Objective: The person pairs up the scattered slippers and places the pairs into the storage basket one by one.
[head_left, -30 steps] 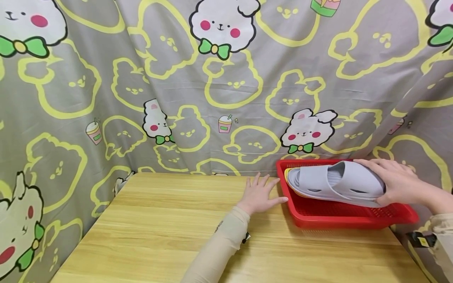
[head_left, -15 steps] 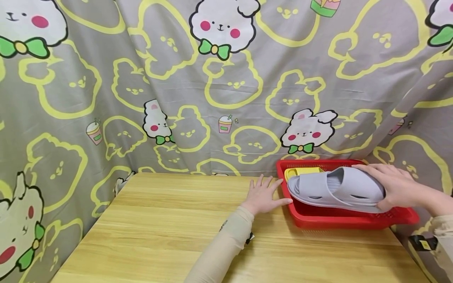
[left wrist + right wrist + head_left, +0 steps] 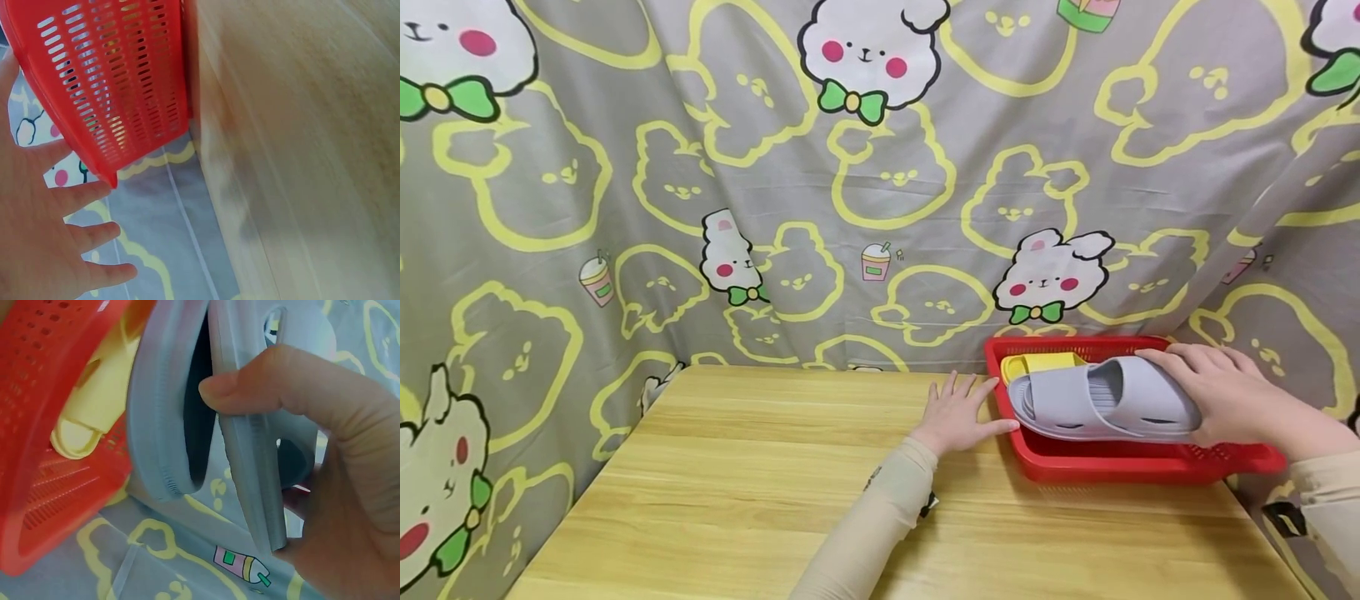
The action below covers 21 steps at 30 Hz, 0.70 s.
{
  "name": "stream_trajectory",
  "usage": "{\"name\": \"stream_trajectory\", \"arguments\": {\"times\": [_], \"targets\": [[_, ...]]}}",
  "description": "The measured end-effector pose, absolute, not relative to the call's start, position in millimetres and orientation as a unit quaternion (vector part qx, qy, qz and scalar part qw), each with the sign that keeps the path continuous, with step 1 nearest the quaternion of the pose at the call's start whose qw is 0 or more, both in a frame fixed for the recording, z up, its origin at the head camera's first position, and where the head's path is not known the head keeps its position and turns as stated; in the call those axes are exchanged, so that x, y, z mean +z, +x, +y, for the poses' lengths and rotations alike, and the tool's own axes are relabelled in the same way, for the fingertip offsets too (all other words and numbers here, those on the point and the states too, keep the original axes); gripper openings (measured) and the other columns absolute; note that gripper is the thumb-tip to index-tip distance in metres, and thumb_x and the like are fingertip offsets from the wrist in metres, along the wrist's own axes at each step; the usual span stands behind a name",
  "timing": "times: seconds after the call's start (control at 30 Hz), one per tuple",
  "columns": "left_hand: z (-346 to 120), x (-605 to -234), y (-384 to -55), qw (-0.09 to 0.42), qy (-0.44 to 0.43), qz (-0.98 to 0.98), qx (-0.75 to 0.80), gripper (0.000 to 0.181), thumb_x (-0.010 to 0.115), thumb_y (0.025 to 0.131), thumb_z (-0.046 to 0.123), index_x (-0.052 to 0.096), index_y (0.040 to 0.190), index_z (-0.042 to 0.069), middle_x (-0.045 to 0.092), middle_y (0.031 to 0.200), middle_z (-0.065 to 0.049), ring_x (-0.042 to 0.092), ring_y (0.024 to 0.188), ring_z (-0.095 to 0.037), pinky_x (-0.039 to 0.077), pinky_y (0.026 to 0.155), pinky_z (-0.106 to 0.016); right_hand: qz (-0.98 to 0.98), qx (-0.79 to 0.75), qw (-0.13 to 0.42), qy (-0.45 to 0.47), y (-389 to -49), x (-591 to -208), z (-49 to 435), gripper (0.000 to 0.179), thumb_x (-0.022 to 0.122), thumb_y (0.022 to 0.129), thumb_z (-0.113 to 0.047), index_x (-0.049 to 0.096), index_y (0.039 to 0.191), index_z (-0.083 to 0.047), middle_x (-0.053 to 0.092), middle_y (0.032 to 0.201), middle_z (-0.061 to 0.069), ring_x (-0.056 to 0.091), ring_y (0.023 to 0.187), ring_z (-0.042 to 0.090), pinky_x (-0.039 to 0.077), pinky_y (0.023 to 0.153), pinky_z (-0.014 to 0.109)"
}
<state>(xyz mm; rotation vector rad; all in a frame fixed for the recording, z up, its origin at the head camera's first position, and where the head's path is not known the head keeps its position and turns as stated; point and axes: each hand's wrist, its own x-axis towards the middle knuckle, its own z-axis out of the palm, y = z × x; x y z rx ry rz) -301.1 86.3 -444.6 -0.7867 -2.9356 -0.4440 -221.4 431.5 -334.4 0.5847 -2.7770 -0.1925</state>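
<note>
My right hand (image 3: 1232, 400) grips a grey slipper (image 3: 1067, 404) at its heel end, over the red basket (image 3: 1120, 472). In the right wrist view, the thumb presses on the sole of this slipper, and a second grey sole (image 3: 159, 412) shows right beside it on the basket side. A yellow slipper (image 3: 1048, 362) lies in the basket behind the grey one, partly covered by it. My left hand (image 3: 955, 417) has its fingers spread, with fingertips right at the basket's left rim; the left wrist view shows the palm beside the slotted basket wall (image 3: 119, 87).
The basket stands at the back right of a wooden table (image 3: 760, 475). Behind and at both sides hangs a grey curtain (image 3: 805, 192) with cartoon animal prints. My left forearm reaches across the table's middle.
The grey slipper first came lower and toward me, uncovering the yellow slipper, then shifted slightly left with my right hand. My left hand moved slightly right to the basket rim.
</note>
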Motion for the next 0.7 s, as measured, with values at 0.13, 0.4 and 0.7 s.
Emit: {"name": "stream_trajectory", "arguments": {"times": [0.13, 0.4, 0.7], "targets": [[86, -445, -301, 0.038, -0.257, -0.954, -0.151, 0.081, 0.035, 0.082, 0.084, 0.024, 0.152, 0.044, 0.033, 0.159, 0.001, 0.021, 0.149, -0.035, 0.020, 0.116, -0.064, -0.963, -0.078, 0.154, 0.205, -222, -338, 432, 0.129, 0.097, 0.028, -0.034, 0.035, 0.140, -0.017, 0.046, 0.126, 0.017, 0.038, 0.115, 0.040, 0.031, 0.092, 0.062], [85, -447, -301, 0.035, -0.260, -0.951, -0.163, 0.082, 0.035, 0.082, 0.084, 0.024, 0.152, 0.043, 0.033, 0.159, 0.002, 0.021, 0.149, -0.035, 0.020, 0.116, -0.065, -0.957, -0.084, 0.175, 0.214, -225, -348, 436, 0.131, 0.098, 0.028, -0.030, 0.034, 0.142, -0.016, 0.043, 0.129, 0.020, 0.037, 0.117, 0.043, 0.030, 0.094, 0.065], [85, -447, -301, 0.036, -0.261, -0.950, -0.169, 0.083, 0.034, 0.082, 0.085, 0.023, 0.153, 0.043, 0.034, 0.158, 0.001, 0.022, 0.149, -0.035, 0.021, 0.115, -0.065, -0.954, -0.052, 0.188, 0.226, -227, -355, 443, 0.130, 0.097, 0.026, -0.024, 0.035, 0.140, -0.014, 0.044, 0.125, 0.019, 0.037, 0.112, 0.042, 0.030, 0.092, 0.064]]}}
